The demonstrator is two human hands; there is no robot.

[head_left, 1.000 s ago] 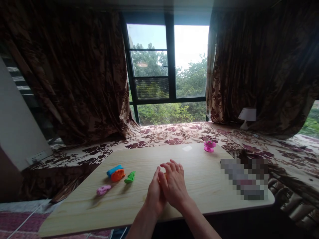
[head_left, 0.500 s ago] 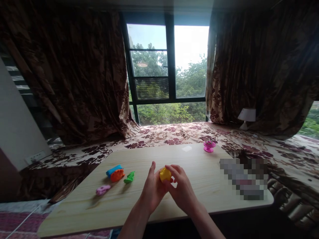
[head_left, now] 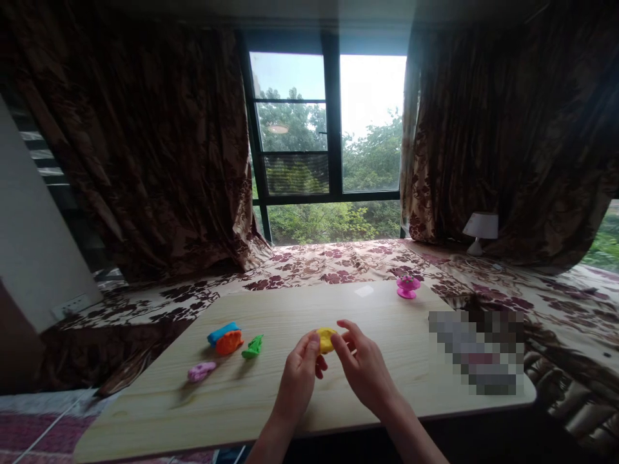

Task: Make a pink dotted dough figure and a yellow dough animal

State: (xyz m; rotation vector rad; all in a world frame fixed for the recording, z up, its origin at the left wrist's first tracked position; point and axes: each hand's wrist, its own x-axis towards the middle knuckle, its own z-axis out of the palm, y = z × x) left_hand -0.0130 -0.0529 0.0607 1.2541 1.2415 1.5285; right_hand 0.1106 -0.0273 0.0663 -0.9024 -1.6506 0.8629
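The left hand (head_left: 298, 370) pinched a yellow clay lump (head_left: 326, 340) between thumb and fingers; the right hand (head_left: 362, 366), fingers loosely parted, touched its edge (wooden tabletop (head_left: 411, 357) gave room either side).

Dim room, backlit by glaring window (head_left: 370, 96).

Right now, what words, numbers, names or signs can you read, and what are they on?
There are none that I can read.
Yellow lump: no letters or numbers show.
Blue, orange, green and pink lumps: none show.
Pink stand: none show.
Blurred patch on the table's right: it is all squares, so I can't tell.
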